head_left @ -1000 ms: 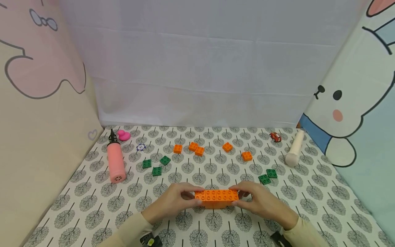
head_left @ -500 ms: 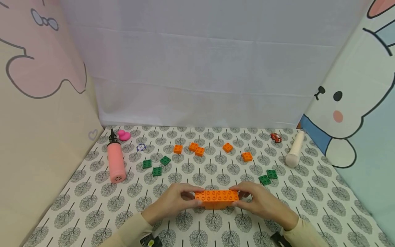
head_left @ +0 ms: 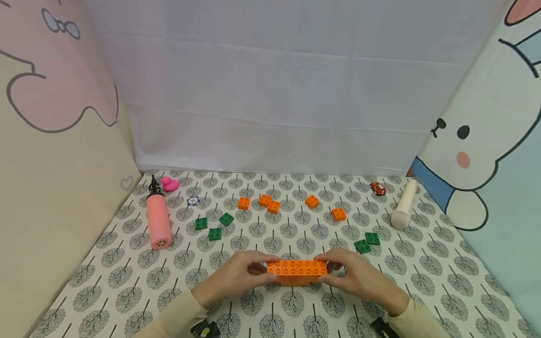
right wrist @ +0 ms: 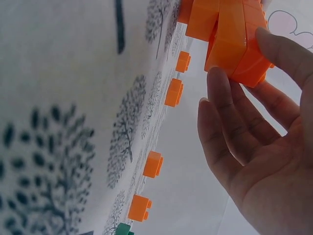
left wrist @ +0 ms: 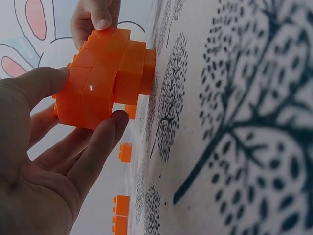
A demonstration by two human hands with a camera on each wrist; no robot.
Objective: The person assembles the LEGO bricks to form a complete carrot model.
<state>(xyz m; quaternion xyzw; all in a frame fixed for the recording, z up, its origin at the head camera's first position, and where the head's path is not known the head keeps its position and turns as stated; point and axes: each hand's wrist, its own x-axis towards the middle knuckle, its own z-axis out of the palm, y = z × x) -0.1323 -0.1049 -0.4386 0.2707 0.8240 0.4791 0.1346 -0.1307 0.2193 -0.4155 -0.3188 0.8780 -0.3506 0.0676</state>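
An orange toy-brick structure (head_left: 297, 268) stands on the patterned cloth near the front. Its studded top is a straight row of bricks, and in the left wrist view the structure (left wrist: 95, 83) narrows in steps toward the cloth. My left hand (head_left: 241, 272) pinches the left end, thumb on the near side and fingers on the far side. At the opposite end my right hand (head_left: 352, 277) grips the same way; the right wrist view shows its fingertips (right wrist: 217, 78) against the lower edge of the top bricks. The structure's far side is hidden in the head view.
Loose orange bricks (head_left: 273, 207) lie farther back. Green bricks (head_left: 214, 234) sit to the left, and two green bricks (head_left: 362, 246) to the right. Around them are a pink pump (head_left: 159, 223), a pink duck (head_left: 170, 184), a chip (head_left: 193, 201), a red car (head_left: 377, 188) and a white cylinder (head_left: 404, 205).
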